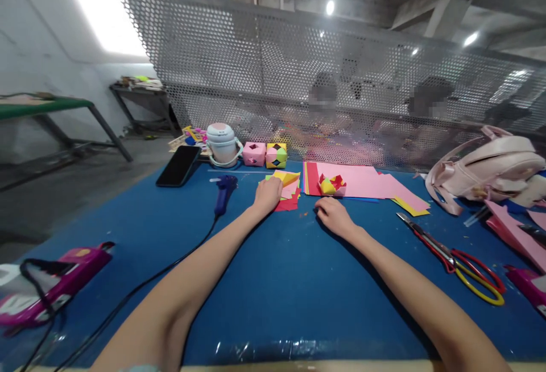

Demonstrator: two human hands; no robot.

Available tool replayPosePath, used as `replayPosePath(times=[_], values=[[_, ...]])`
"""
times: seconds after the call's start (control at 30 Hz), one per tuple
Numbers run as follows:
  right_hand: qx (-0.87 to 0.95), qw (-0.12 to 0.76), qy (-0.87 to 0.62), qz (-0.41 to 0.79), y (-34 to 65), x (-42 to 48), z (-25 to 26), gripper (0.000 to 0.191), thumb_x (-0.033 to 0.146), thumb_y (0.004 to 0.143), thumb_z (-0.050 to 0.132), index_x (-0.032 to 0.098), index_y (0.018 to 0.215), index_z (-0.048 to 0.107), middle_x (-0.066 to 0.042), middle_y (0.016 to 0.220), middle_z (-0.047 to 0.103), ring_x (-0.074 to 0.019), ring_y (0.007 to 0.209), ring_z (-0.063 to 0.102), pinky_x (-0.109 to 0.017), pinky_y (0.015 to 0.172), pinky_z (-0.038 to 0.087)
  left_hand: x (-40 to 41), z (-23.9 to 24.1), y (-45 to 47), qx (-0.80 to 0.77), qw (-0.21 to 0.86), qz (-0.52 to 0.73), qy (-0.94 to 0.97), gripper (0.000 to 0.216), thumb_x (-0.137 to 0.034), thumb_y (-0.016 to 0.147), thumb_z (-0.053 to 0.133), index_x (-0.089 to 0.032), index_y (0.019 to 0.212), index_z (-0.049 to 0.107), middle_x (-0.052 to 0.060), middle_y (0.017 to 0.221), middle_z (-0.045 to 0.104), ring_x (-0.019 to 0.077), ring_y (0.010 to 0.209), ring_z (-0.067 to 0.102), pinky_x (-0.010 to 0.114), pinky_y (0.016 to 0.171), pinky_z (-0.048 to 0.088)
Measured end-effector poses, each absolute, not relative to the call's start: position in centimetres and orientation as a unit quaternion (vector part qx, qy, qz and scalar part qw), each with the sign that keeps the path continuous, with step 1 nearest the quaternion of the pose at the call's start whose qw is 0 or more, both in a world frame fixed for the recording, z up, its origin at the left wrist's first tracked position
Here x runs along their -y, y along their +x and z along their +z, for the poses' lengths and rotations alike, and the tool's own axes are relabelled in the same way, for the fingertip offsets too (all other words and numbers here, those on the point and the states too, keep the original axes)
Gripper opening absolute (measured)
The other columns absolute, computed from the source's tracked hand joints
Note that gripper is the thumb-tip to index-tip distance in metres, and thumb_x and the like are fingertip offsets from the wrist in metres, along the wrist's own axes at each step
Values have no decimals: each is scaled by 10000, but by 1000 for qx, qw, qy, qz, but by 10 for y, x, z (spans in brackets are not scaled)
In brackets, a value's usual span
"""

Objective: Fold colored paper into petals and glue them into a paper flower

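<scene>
My left hand (268, 194) is closed at the edge of a small pile of cut paper, its fingers on a yellow paper piece (288, 178). Red paper pieces (286, 205) lie under and beside that hand, with pink ones among them. My right hand (333, 215) rests on the table with curled fingers; whatever may be in its fingertips is hidden. Just beyond it, a folded red and yellow paper shape (331, 185) sits on a stack of pink sheets (360, 178).
Left of my hands lie a blue glue gun (222, 194) with a black cord and a phone (179, 165). A white cup (222, 145) and folded paper cubes (255, 154) stand behind. Scissors (452, 258) and a pink backpack (495, 161) are at right. A perforated metal screen (273, 59) borders the blue table (281, 292).
</scene>
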State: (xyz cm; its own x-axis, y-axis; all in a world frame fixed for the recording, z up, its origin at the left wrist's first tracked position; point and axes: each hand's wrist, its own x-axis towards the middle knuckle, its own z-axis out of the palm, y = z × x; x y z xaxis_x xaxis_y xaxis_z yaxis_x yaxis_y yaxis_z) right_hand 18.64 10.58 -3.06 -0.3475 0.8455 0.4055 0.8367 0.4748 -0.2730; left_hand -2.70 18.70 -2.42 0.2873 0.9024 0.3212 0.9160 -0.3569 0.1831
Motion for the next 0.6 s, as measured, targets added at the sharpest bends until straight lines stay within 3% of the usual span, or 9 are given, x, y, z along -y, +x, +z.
replayPosePath(times=[0.17, 0.3, 0.5, 0.6], values=[[859, 225, -459, 14, 138, -129, -30, 196, 226, 819, 518, 171, 992, 591, -82, 1056, 606, -189, 978, 525, -305, 851, 387, -187, -25, -39, 549, -33, -170, -818, 403, -406, 870, 294, -142, 926, 592, 117, 947, 626, 221, 856, 588, 288, 696, 421], [858, 220, -465, 9, 131, -142, -33, 221, 313, 802, 564, 157, 953, 605, -96, 950, 628, -205, 896, 549, -321, 779, 405, -188, -20, -46, 495, -57, -147, -855, 501, -542, 714, 516, -157, 1030, 572, 108, 1050, 605, 230, 950, 559, 274, 751, 428], [844, 240, -479, 11, 137, -148, -41, 126, 244, 824, 535, 162, 858, 626, -81, 881, 639, -185, 856, 550, -298, 779, 401, -191, -19, -51, 466, -67, -131, -872, 432, -509, 724, 524, -181, 998, 579, 108, 1045, 588, 246, 976, 535, 305, 795, 407], [827, 270, -494, 11, 139, -147, -42, 159, 196, 842, 476, 160, 892, 622, -86, 930, 634, -187, 899, 540, -298, 807, 403, -190, -18, -53, 453, -80, -120, -880, 542, -602, 651, 556, -201, 1016, 571, 91, 1055, 583, 245, 960, 538, 290, 777, 405]])
